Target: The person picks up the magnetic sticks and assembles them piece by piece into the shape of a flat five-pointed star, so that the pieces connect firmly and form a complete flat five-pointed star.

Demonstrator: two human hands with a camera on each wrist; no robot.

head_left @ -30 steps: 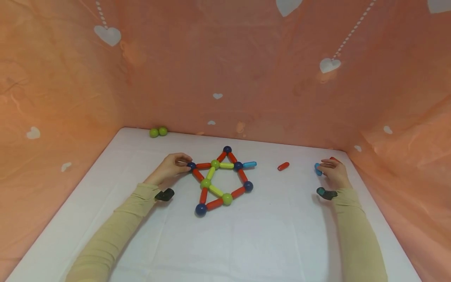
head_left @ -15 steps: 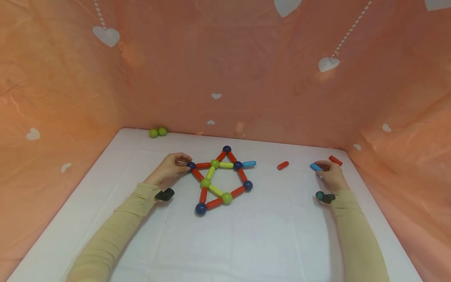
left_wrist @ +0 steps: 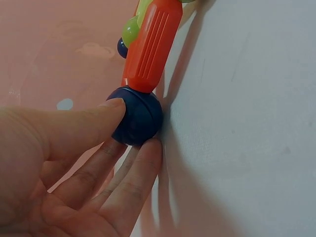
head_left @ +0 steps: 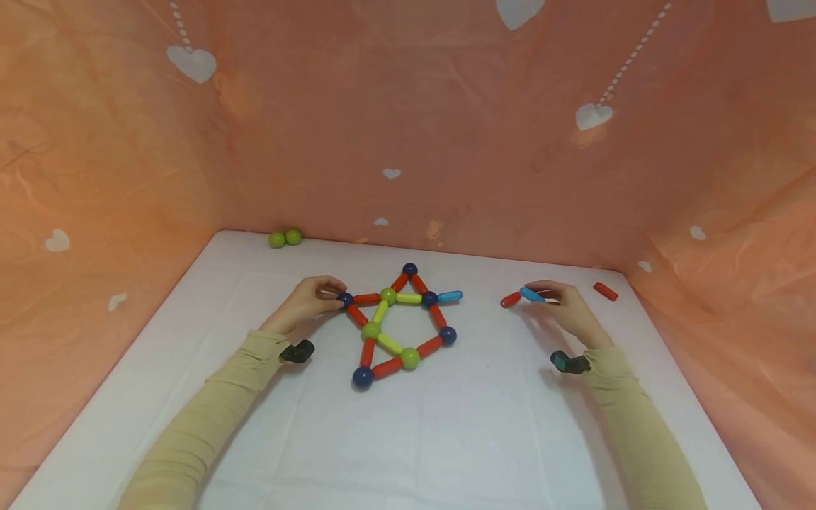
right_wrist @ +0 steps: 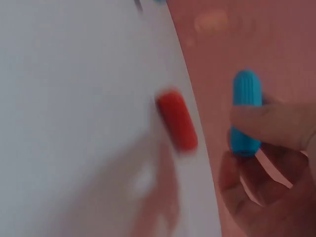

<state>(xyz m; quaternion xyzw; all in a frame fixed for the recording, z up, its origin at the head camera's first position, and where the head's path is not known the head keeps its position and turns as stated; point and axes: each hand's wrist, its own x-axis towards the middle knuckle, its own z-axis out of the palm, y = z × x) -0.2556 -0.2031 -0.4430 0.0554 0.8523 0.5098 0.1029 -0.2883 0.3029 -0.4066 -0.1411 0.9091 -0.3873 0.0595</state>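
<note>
A flat star-like frame of magnetic rods and balls lies mid-table, with red rods (head_left: pixel 387 367), yellow-green rods (head_left: pixel 390 344), green balls (head_left: pixel 410 358) and dark blue balls (head_left: pixel 363 377). My left hand (head_left: pixel 311 303) pinches the dark blue ball (left_wrist: pixel 139 118) at the frame's left tip between thumb and fingers. To the right, my right hand (head_left: pixel 564 306) holds a light blue magnetic rod (right_wrist: pixel 246 113) between thumb and fingers, above the table. Close by its tip in the head view lies a loose red rod (head_left: pixel 511 299). Another light blue rod (head_left: pixel 450 296) sticks out rightward from the frame's upper right ball.
Two green balls (head_left: pixel 285 239) sit at the table's back left edge. A second loose red rod (head_left: pixel 605 291) lies near the back right corner. Orange cloth with white hearts (head_left: pixel 408 127) walls the white table (head_left: pixel 484 439) at the back and sides.
My right hand has picked up the light blue rod near the right edge and carried it left, toward the loose red rod. The left hand stays at its ball.
</note>
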